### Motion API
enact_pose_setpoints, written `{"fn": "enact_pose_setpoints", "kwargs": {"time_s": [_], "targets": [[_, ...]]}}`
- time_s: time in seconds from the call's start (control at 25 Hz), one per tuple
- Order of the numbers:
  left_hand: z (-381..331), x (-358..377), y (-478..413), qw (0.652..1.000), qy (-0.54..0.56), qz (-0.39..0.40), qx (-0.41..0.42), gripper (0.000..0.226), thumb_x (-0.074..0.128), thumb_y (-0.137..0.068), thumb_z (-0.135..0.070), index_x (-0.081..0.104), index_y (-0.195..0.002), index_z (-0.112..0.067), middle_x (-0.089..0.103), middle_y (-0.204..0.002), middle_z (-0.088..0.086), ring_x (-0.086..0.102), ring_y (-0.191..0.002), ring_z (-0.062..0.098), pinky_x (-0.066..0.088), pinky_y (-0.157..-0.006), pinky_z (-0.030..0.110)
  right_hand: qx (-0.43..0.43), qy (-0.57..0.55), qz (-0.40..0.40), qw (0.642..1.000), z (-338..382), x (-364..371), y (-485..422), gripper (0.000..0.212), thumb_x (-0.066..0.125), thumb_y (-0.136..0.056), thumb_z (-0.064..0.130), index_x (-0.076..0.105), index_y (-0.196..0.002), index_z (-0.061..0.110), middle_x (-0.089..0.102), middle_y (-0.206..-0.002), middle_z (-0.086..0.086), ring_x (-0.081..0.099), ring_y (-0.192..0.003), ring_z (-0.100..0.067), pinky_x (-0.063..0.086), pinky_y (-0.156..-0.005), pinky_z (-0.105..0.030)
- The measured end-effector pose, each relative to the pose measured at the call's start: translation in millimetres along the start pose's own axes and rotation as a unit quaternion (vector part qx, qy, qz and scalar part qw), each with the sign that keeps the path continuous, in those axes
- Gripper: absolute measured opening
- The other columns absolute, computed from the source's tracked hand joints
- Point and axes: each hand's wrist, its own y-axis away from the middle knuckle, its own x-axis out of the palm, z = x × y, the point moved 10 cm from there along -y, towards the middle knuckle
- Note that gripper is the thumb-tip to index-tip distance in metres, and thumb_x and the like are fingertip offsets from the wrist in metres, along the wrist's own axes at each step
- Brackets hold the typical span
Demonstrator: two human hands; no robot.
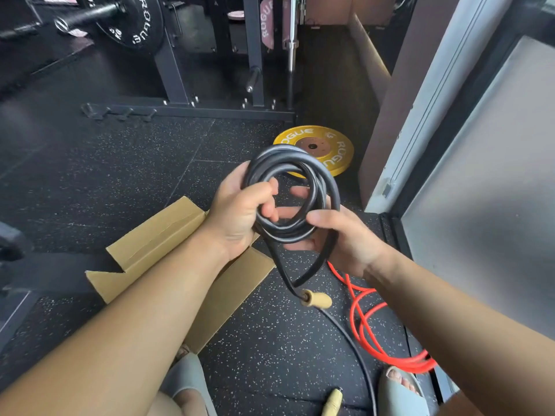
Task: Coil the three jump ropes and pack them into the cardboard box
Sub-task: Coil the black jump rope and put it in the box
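Both bare forearms reach up from the lower corners of the view and meet near the middle, well above the floor. The left hand (240, 211) comes in from the lower left with its back to the camera; the right hand (345, 238) comes in from the lower right, thumb uppermost.

The speckled rubber floor (120, 175) lies open ahead and to the left, as far as the base of a dark steel rack (210, 112). On the right the room is closed by a pale wall corner and a frosted glass panel (495, 175). A yellow weight plate (339, 151) lies flat just beyond the hands. The cardboard box (156, 235) sits on the floor beneath the left forearm with its flaps spread outward; the arm hides most of its inside. A red jump rope (411, 363) lies in loose loops under the right forearm. Beside it a thin black cord (356, 349) runs toward the bottom edge, near a tan handle (333, 400).

The left hand's fingers are curled round the left side of the black jump rope (285, 157), which is wound in several round turns and held in the air between box and plate. The right hand pinches the coil's lower right, thumb on top and fingers underneath. Two strands hang from the coil's bottom, and one ends in a wooden handle (316, 299) below the hands; whether it touches the floor cannot be told
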Motion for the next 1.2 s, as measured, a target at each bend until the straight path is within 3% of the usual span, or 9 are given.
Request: {"fn": "enact_pose_setpoints", "kwargs": {"time_s": [0.08, 0.16, 0.28, 0.4, 0.52, 0.72, 0.92, 1.04, 1.2], "targets": [[3.9, 2.7, 1.5, 0.999, -0.037, -0.001, 0.011, 0.026, 0.052, -0.063, 0.008, 0.056, -0.084, -0.008, 0.054, -0.069, 0.001, 0.045, -0.049, 0.018, 0.05, -0.058, 0.038, -0.01, 0.002, -0.041, 0.999, 0.5, -6.4, -2.1, 0.07, 0.074, -0.075, 0.03, 0.048, -0.138, 0.014, 0.073, -0.11, -0.014, 0.069, -0.102, -0.033, 0.059, -0.086, -0.05], [5.7, 5.6, 3.6, 0.997, -0.071, 0.004, 0.024, 0.03, 0.059, -0.066, 0.012, 0.059, -0.089, -0.007, 0.06, -0.072, -0.001, 0.052, -0.053, 0.019, 0.05, -0.059, 0.037, -0.004, 0.025, -0.117, 0.993, -1.2, -19.3, -5.0, 0.062, 0.073, -0.075, 0.021, 0.054, -0.132, 0.011, 0.068, -0.093, -0.012, 0.066, -0.091, -0.029, 0.061, -0.078, -0.046], [8.4, 9.5, 3.8, 0.993, -0.113, 0.038, 0.014, 0.035, 0.073, -0.074, 0.014, 0.058, -0.102, -0.002, 0.066, -0.078, 0.001, 0.063, -0.066, 0.021, 0.056, -0.068, 0.035, 0.031, 0.011, -0.154, 0.987, -7.3, -28.8, -8.3, 0.06, 0.063, -0.068, 0.008, 0.057, -0.127, 0.008, 0.063, -0.101, -0.021, 0.062, -0.092, -0.031, 0.058, -0.08, -0.048], [17.5, 13.2, 4.3, 0.992, -0.056, 0.099, -0.056, 0.035, 0.075, -0.075, -0.004, 0.06, -0.107, -0.003, 0.068, -0.085, 0.008, 0.069, -0.076, 0.027, 0.057, -0.074, 0.033, 0.029, 0.045, -0.216, 0.975, -0.9, -42.8, -6.2, 0.054, 0.058, -0.066, 0.007, 0.058, -0.12, 0.006, 0.06, -0.102, -0.022, 0.058, -0.09, -0.03, 0.057, -0.081, -0.053], [25.7, 9.2, 7.9, 0.988, 0.014, 0.112, -0.109, 0.022, 0.074, -0.071, -0.011, 0.067, -0.092, -0.011, 0.07, -0.079, 0.005, 0.069, -0.071, 0.024, 0.056, -0.072, 0.034, 0.035, 0.084, -0.22, 0.971, 3.0, -37.6, -3.3, 0.044, 0.054, -0.071, 0.002, 0.057, -0.113, 0.014, 0.052, -0.092, -0.014, 0.049, -0.083, -0.027, 0.049, -0.068, -0.039], [42.6, 12.4, 14.4, 0.967, 0.0, 0.178, -0.18, 0.022, 0.078, -0.072, -0.011, 0.074, -0.093, -0.017, 0.066, -0.069, 0.006, 0.064, -0.068, 0.017, 0.052, -0.074, 0.028, 0.057, 0.126, -0.182, 0.974, 4.7, -32.5, 1.9, 0.066, 0.052, -0.056, 0.007, 0.05, -0.121, 0.003, 0.044, -0.09, -0.01, 0.041, -0.067, -0.021, 0.039, -0.055, -0.028], [50.1, 20.3, 17.1, 0.952, -0.019, 0.239, -0.19, 0.043, 0.097, -0.05, -0.036, 0.068, -0.075, -0.016, 0.068, -0.076, 0.005, 0.068, -0.079, 0.02, 0.054, -0.083, 0.03, 0.016, 0.08, -0.163, 0.983, 10.8, -33.2, -1.6, 0.056, 0.057, -0.061, 0.001, 0.062, -0.117, 0.005, 0.064, -0.088, -0.01, 0.07, -0.074, -0.039, 0.054, -0.084, -0.049], [48.6, 24.0, 20.0, 0.948, 0.005, 0.262, -0.182, 0.046, 0.097, -0.045, -0.044, 0.078, -0.078, -0.017, 0.077, -0.089, 0.007, 0.072, -0.097, 0.026, 0.053, -0.097, 0.038, 0.006, 0.078, -0.179, 0.981, 12.3, -34.3, -2.8, 0.039, 0.065, -0.064, 0.006, 0.067, -0.102, 0.005, 0.056, -0.077, -0.01, 0.056, -0.07, -0.026, 0.045, -0.078, -0.041], [51.8, 35.3, 30.7, 0.936, 0.089, 0.279, -0.195, 0.045, 0.092, -0.056, -0.028, 0.079, -0.098, -0.016, 0.077, -0.088, 0.007, 0.074, -0.09, 0.021, 0.056, -0.085, 0.031, 0.015, 0.001, -0.184, 0.983, 4.8, -33.5, -4.3, 0.032, 0.067, -0.064, 0.01, 0.071, -0.095, 0.009, 0.053, -0.086, -0.018, 0.049, -0.063, -0.026, 0.042, -0.064, -0.034]]}}
